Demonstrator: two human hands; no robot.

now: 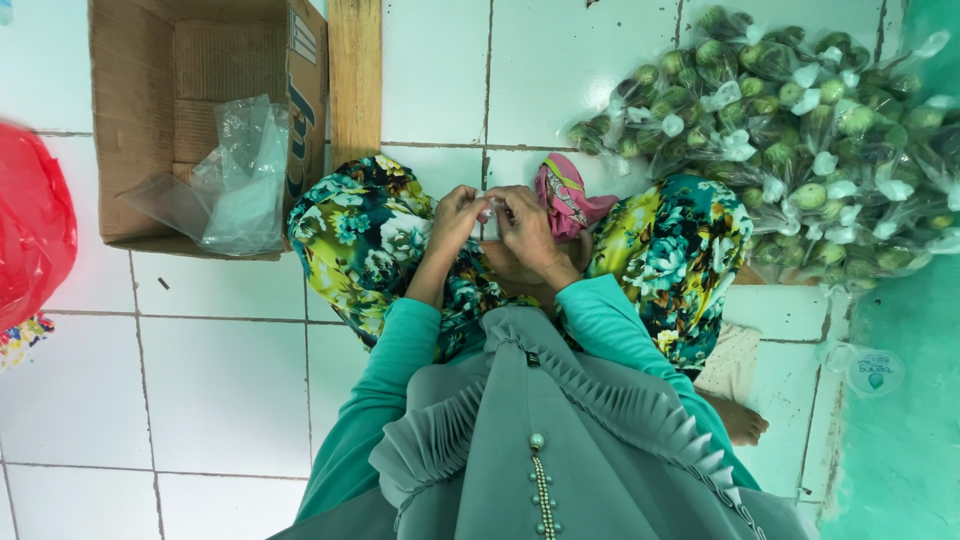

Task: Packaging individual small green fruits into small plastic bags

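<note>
At centre, I see left hand (455, 215) and right hand (527, 228) pinching a small clear bag (488, 209); bagged limes (800, 150) heaped right; cardboard box (190, 110) holds plastic bags (235, 175).

Glossy white glazed floor tiles (220, 390). A matt brown corrugated cardboard box (140, 110) holds thin, crinkled clear plastic bags (235, 175). A plank (354, 70) of bare, smooth pale wood stands beside it. Shiny clear plastic packets (800, 150) wrap green fruit. Both hands pinch what seems clear plastic film (488, 210). Smooth red plastic bag (30, 220).

Left hand (455, 215) and right hand (525, 225) meet, fingers pinched together.
</note>
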